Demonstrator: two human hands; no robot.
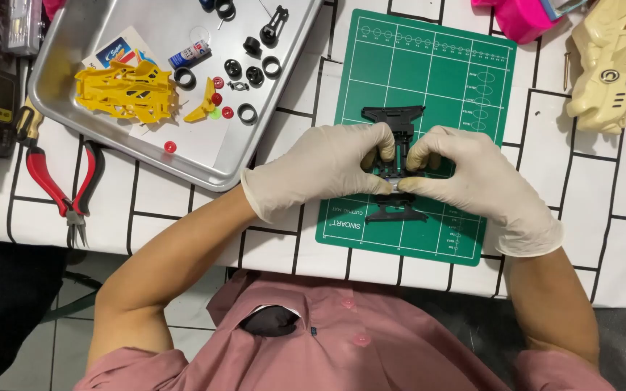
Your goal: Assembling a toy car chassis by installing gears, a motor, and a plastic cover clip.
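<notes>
Now we pinch the black toy car chassis (397, 161) over the green cutting mat (429, 80) with both gloved hands, left hand (320, 168) and right hand (472, 177) fingers pressed on its middle; light, stiff, thin plastic, probably fragile.

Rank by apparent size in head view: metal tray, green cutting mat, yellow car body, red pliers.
1. metal tray, partly cropped, close to the mat
2. green cutting mat
3. red pliers and yellow car body: too alike to rank

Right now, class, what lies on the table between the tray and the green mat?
Nothing: in the head view, only bare white grid-lined tablecloth separates the tray from the green mat.
</notes>
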